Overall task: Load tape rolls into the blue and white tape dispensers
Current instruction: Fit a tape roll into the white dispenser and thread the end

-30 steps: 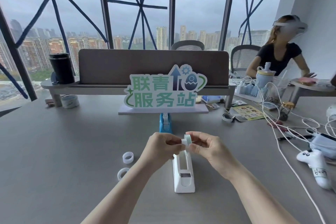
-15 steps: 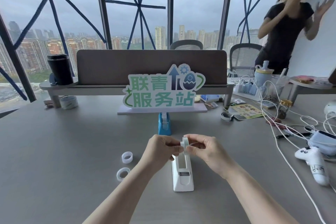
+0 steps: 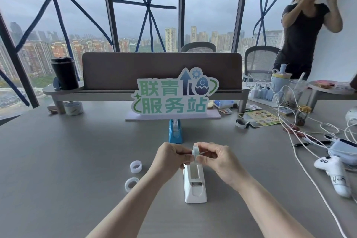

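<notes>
Grey desk [image 3: 58,160] before blue-taped windows [image 3: 144,15], overcast city skyline beyond.

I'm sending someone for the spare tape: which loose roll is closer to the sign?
From the green-lettered sign, come toward the near edge, left of the white dispenser. Two rings lie there; it's the farther roll, standing taller and more opaque than the flatter, clearer ring.

"联青服务站" on the desk sign [image 3: 174,94]

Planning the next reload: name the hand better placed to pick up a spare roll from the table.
Left. Both spare rolls lie on the table left of the white dispenser, nearer the left hand; the right hand would cross over.
</notes>
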`<move>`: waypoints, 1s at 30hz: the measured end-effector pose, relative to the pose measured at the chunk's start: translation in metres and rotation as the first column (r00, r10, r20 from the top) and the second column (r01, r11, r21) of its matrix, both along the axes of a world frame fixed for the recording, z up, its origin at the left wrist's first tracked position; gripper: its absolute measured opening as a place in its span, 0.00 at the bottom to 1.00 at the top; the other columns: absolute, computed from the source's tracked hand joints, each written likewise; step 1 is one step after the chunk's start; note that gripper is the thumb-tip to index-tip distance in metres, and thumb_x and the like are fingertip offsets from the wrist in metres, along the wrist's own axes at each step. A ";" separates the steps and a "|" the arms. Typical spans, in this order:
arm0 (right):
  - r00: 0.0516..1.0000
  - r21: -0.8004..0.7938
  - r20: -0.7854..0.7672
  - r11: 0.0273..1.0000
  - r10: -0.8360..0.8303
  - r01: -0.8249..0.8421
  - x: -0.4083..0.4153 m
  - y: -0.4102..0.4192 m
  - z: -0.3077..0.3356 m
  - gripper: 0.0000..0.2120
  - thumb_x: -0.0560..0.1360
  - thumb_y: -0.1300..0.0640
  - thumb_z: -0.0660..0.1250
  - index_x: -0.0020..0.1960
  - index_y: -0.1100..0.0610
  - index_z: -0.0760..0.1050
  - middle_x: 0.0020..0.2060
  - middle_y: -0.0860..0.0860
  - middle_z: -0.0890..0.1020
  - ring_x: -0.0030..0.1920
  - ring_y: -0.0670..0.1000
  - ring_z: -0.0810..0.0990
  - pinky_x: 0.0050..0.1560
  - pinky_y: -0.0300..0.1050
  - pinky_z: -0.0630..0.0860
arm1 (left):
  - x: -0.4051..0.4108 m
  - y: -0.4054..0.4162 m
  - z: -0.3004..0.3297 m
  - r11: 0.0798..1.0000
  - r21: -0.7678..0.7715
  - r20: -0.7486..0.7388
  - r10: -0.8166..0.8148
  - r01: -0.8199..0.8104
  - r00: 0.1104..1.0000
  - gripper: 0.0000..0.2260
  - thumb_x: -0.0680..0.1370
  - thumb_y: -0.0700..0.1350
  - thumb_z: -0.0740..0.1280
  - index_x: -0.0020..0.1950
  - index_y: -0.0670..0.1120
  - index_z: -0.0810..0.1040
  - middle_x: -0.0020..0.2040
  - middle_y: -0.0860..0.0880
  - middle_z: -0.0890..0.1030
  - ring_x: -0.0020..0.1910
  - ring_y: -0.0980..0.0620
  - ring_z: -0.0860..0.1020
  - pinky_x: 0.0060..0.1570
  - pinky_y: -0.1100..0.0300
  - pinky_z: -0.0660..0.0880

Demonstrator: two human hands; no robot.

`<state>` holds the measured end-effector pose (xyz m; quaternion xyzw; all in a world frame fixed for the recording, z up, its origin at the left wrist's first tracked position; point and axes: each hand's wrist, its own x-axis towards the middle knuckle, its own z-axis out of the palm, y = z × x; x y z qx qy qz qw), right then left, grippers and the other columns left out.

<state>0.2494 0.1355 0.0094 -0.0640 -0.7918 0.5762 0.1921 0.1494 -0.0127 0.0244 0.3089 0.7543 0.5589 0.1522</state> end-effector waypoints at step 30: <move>0.980 0.114 0.177 0.991 -0.091 0.072 -0.022 0.010 -0.021 0.08 0.73 0.47 0.71 0.44 0.51 0.83 0.43 0.50 0.86 0.48 0.51 0.81 0.50 0.44 0.73 | -0.020 0.000 -0.034 0.990 -0.106 -0.225 0.065 -0.091 0.972 0.05 0.71 0.40 0.73 0.45 0.46 0.86 0.33 0.57 0.81 0.28 0.70 0.74 0.35 0.76 0.69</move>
